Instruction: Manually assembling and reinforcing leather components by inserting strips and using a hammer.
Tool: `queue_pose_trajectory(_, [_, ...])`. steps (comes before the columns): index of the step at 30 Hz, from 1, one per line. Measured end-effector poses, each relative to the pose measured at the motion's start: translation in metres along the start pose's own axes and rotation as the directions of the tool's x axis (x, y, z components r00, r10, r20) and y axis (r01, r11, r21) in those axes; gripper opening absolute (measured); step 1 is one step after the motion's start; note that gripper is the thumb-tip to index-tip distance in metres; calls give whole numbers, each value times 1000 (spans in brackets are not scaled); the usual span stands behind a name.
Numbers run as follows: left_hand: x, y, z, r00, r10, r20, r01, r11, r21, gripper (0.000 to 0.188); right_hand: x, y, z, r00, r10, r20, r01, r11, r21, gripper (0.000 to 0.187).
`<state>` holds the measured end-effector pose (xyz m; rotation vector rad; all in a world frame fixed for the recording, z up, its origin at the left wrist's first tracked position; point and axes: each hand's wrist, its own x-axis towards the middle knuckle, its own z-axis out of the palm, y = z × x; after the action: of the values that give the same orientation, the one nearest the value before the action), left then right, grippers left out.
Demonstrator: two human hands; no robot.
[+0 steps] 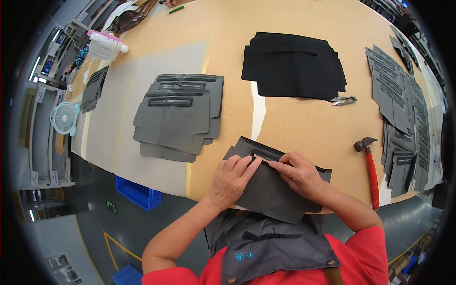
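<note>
In front of me a dark grey, leather-like cut panel [270, 190] lies at the table's near edge, its lower part hanging over. Across its upper part runs a long slot with dark edging. My left hand [232, 178] presses its bunched fingers on the panel at the slot's left. My right hand [301, 175], fingers curled, pinches the slot's lower edge. Between the fingertips a narrow pale tan strip [261, 158] shows along that edge. What sits under the fingertips is hidden.
A hammer [372, 175] with a red handle lies to the right. Thread snips [344, 100] rest beside stacked black panels [294, 64]. Grey panels lie in a left pile [175, 114] and a right pile [392, 90]. Further left stand a small fan [64, 118] and a plastic container [105, 46].
</note>
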<state>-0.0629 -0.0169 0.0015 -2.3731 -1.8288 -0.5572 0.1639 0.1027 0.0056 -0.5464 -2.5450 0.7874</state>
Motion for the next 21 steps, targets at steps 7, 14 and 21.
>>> queue_pose_trajectory(7, [-3,-5,9,999,8,45,-5,998,-70,51,-3,8,4,998,-62,30,63,997,-44,48])
queue_pose_trajectory(14, [6,-1,-2,997,-27,69,33,995,-95,51,1,7,2,995,-93,22,95,990,-100,53])
queue_pose_trajectory(21, [6,1,-5,995,30,96,-25,998,-59,51,-3,4,1,987,-153,45,159,972,-171,51])
